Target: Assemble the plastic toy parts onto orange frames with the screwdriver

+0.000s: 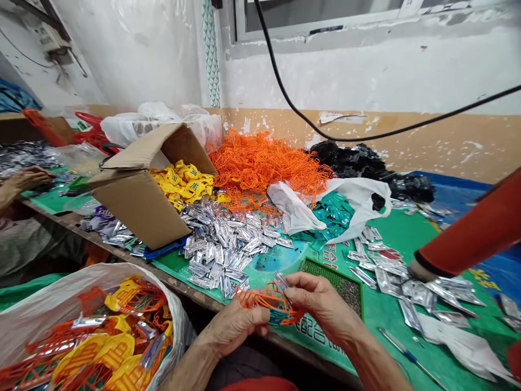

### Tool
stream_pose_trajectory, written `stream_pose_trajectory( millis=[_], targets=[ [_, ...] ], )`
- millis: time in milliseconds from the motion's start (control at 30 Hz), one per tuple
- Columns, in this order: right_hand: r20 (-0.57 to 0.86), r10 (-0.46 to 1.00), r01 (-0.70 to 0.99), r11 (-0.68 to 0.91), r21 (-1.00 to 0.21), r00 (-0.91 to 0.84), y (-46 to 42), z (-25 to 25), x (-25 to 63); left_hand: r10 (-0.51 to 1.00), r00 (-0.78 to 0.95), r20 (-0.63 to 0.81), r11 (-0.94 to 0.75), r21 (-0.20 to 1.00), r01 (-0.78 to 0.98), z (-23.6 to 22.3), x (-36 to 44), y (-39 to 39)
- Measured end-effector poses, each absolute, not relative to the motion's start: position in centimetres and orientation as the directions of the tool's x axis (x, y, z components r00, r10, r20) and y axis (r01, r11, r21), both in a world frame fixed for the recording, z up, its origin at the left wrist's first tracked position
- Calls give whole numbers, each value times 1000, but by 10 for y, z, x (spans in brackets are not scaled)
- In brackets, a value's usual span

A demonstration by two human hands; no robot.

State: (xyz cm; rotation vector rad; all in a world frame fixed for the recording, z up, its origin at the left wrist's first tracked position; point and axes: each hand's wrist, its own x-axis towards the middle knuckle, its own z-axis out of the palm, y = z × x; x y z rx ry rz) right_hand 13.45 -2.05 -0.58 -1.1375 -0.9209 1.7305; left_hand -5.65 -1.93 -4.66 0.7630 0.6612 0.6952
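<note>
Over the front edge of the table, my left hand (238, 328) is closed round an orange lattice-like plastic frame (262, 297). A teal piece (280, 316) shows against the frame's lower part; I cannot tell how it is fixed there. My right hand (319, 304) is closed on a small silver piece (280, 280) between thumb and fingers, touching the frame's right side. Just behind the hands lies a heap of silver packets (220, 247). Under and beyond my right hand is a green tray (331, 276) of small dark bits.
A cardboard box (140, 209) of yellow pieces (183, 179) lies tipped at left. Behind are orange frames (264, 163) and a white bag (360, 203) with teal pieces. A filled sack (179, 309) stands front left. A red-orange pole (468, 233) slants in from the right. Another person's hand (32, 178) is far left.
</note>
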Motion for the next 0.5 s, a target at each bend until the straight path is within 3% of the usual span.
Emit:
stream_pose_trajectory(
  millis=[300, 500],
  targets=[
    [-298, 937, -250, -338, -907, -184, -26, -15, 131, 889, 315, -332, 443, 795, -413, -37, -42, -27],
    [-292, 939, -197, -326, -925, -183, -25, -15, 126, 933, 193, -305, 352, 888, -297, -42, -35, -27]
  ],
)
